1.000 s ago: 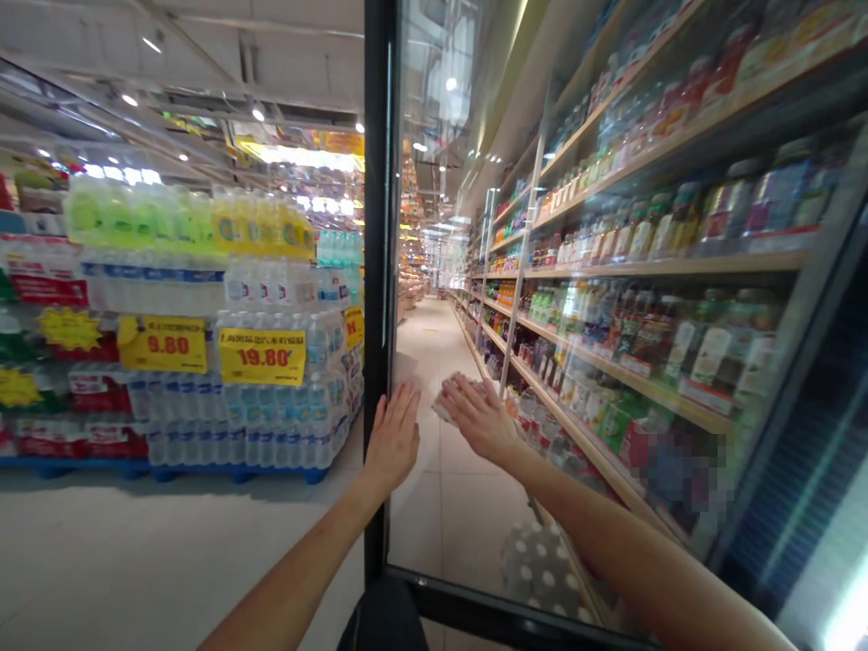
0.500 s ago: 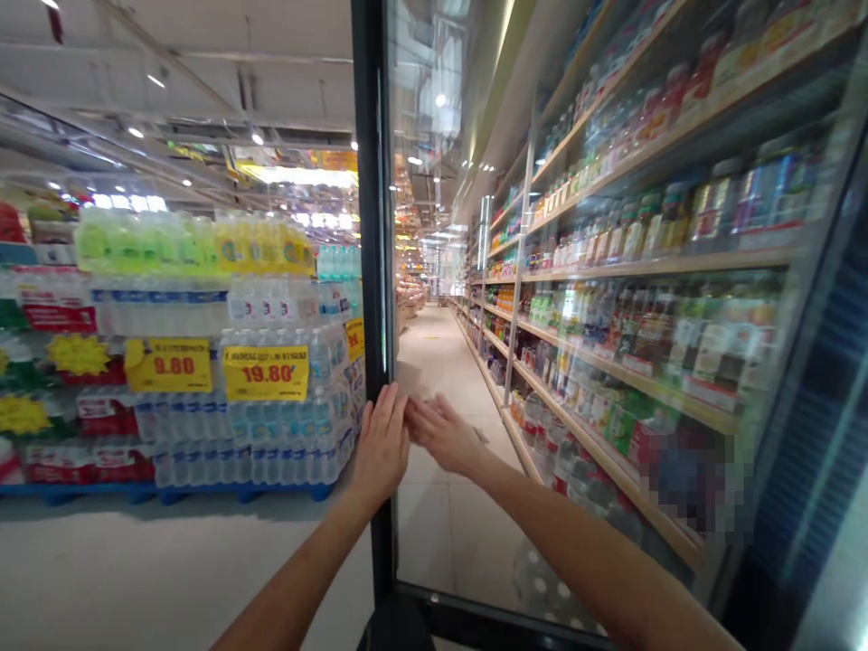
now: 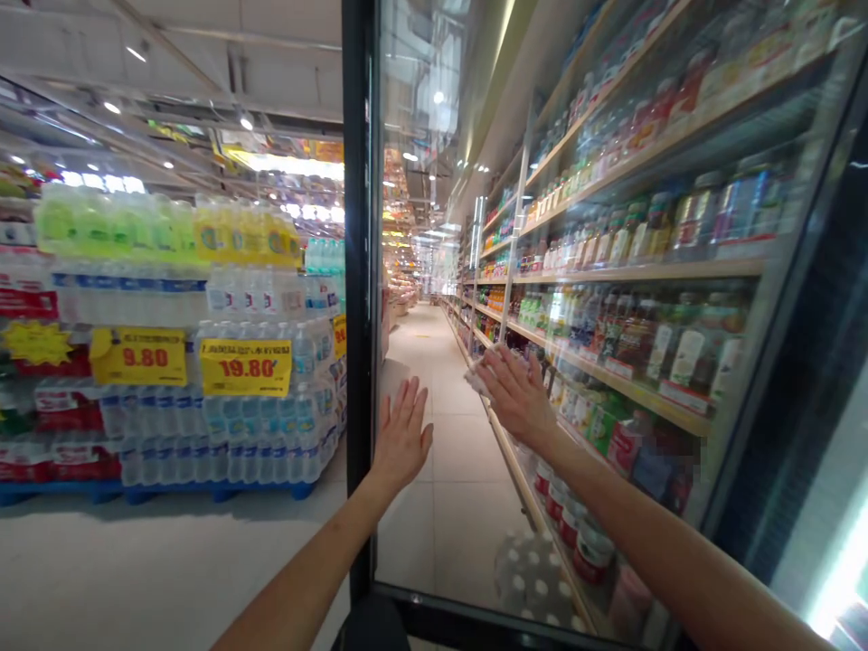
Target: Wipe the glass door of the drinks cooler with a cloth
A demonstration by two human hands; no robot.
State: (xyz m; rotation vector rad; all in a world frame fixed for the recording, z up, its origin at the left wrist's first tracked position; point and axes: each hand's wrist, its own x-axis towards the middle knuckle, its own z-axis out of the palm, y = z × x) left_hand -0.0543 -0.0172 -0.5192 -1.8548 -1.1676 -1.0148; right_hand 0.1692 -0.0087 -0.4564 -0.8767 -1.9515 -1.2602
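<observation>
A glass door (image 3: 444,515) with a black frame (image 3: 359,298) stands in front of me. My left hand (image 3: 402,436) lies open against the glass just right of the frame's upright, fingers stretched upward and nothing in it. Further right and a little higher, my right hand (image 3: 516,396) presses a pale crumpled cloth (image 3: 477,378) to the pane. Only the cloth's edge shows beside the fingers; the palm hides the rest.
Shelves of bottled drinks (image 3: 644,271) appear in or through the glass on the right. Stacked packs of bottled water (image 3: 264,429) with yellow price signs (image 3: 246,367) stand on blue pallets (image 3: 139,494) to the left. A dotted grey shape (image 3: 535,579) shows low in the glass.
My right hand has moved right and slightly up across the glass, away from my left hand, and the cloth now shows. The left hand has shifted from the frame onto the pane.
</observation>
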